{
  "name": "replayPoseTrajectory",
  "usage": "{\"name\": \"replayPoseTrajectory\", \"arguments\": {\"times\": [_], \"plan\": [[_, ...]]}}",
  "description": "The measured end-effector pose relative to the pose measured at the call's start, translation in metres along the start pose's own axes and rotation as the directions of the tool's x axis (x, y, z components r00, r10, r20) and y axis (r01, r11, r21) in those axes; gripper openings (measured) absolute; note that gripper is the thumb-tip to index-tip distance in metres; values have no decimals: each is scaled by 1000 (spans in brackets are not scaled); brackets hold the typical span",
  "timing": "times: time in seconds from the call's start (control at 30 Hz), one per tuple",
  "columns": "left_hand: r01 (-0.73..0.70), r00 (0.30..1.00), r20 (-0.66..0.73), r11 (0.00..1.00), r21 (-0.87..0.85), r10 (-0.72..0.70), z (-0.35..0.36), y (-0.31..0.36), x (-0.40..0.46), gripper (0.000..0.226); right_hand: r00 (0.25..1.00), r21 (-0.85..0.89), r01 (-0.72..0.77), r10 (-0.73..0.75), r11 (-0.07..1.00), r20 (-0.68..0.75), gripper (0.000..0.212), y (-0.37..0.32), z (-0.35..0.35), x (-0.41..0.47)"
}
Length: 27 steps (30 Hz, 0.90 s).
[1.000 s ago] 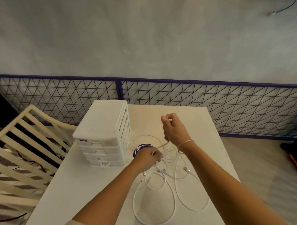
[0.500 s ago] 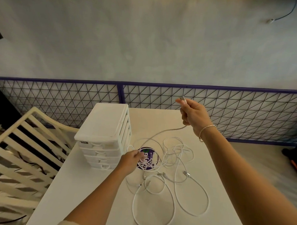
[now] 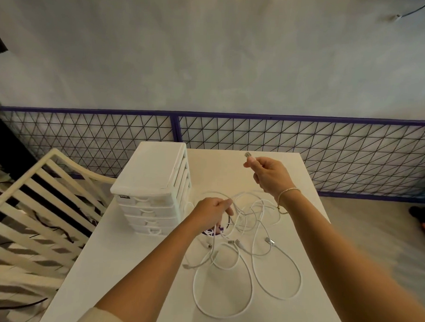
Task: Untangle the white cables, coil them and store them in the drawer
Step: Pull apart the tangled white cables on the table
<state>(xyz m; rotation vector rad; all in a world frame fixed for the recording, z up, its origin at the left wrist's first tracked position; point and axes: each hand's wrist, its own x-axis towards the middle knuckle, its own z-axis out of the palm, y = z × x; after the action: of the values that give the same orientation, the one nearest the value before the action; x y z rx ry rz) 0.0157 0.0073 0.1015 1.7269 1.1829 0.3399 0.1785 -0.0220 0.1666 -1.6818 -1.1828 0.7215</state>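
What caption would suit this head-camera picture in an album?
Right hand lifts one plug end while left hand pins tangled white cables beside a closed white plastic drawer unit.

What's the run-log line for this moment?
right hand: grips plug end, raised | left hand: grips tangled white cables | white plastic drawer unit: shut

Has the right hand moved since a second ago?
Yes. The right hand, pinching a cable plug, went from beside the drawer unit's front to nearer the table's far edge.

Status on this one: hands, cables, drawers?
Right hand pinches a plug, raised. Left hand grips the cables, a tangle on the table. Drawers shut. Nothing blocking.
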Motion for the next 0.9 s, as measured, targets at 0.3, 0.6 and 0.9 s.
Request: {"name": "replayPoseTrajectory", "arguments": {"times": [0.3,0.6,0.9], "plan": [[203,921,293,958,202,-257,27,-42,-6,29,937,-254,-269,314,929,155,36,57,-2,-8],[245,865,297,857,453,-405,58,-73,0,31,883,-373,-360,441,855,161,38,107,-1,-27],[3,967,206,815,579,-150,102,-72,28,32,874,-477,-320,449,819,185,40,128,-4,-34]]}}
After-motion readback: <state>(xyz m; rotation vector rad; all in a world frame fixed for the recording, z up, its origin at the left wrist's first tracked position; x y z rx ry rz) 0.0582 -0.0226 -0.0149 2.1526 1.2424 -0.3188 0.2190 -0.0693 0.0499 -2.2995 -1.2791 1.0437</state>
